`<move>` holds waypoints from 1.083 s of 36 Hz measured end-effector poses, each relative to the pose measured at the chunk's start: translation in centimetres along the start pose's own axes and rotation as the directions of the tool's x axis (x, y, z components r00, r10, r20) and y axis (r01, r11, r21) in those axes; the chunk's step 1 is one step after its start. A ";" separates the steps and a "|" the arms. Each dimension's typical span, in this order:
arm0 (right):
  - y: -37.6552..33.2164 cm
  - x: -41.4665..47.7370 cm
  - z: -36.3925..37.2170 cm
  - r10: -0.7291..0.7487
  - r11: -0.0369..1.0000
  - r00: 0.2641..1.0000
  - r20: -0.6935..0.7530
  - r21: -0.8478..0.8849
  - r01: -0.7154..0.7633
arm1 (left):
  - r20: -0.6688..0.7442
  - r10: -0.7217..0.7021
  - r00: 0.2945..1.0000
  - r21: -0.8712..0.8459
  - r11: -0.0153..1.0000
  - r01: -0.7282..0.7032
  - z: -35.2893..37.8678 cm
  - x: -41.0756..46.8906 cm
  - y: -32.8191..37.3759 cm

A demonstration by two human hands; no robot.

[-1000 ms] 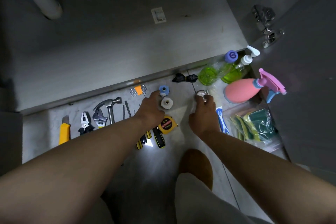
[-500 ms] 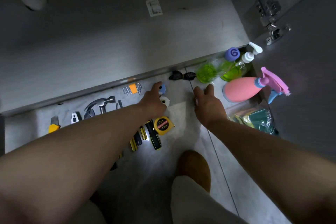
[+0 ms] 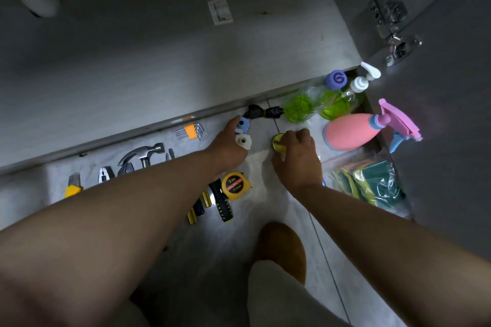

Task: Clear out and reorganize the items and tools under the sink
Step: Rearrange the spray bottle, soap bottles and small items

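On the floor, just beyond the yellow tape measure (image 3: 235,185), the left hand (image 3: 228,148) stretches its forefinger out to touch a blue roll (image 3: 244,124). Its other fingers are tucked under beside a white plastic fitting (image 3: 243,142), and I cannot tell whether they grip it. Beyond the tape measure and to its right, the right hand (image 3: 295,164) curls its fingers over a small yellow disc (image 3: 278,143), pinching it.

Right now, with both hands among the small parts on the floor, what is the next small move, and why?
Probably set the round yellow piece, pinched in the right hand, down on the bare floor beside the white fitting: the left hand touches the blue roll there, where small parts sit grouped.
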State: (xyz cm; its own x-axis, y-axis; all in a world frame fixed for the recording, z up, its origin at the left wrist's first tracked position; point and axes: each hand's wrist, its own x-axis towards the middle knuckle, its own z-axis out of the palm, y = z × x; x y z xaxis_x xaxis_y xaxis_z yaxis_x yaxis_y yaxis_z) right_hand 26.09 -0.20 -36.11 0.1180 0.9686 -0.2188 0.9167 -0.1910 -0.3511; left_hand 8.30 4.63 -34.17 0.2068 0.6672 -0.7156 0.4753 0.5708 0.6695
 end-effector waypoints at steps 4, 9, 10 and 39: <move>-1.8 -0.3 0.7 -0.188 0.947 0.978 0.092 0.280 0.155 | 0.040 -0.004 0.999 0.016 1.000 0.003 -0.3 -0.1 0.0; -3.6 -0.6 1.5 -0.193 0.909 0.974 0.120 0.397 0.131 | 0.124 -0.028 0.992 -0.099 0.994 0.040 -0.1 -0.3 -0.1; -3.7 -0.6 1.6 -0.177 0.911 0.976 0.126 0.397 0.114 | 0.142 -0.031 0.989 -0.132 0.990 0.050 0.0 -0.4 -0.1; -2.5 -1.4 0.4 -0.054 0.960 0.994 0.090 0.278 0.027 | 0.157 0.132 0.979 0.829 0.521 -0.203 -0.9 -3.3 -4.6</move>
State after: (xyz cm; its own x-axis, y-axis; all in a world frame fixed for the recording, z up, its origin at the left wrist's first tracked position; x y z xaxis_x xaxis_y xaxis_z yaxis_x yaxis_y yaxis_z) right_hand 23.50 -1.11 -35.30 0.0330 0.9592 -0.2807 0.7772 -0.2012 -0.5963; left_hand 4.66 0.28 -34.72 0.3995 0.6534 -0.6431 0.9145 -0.2350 0.3293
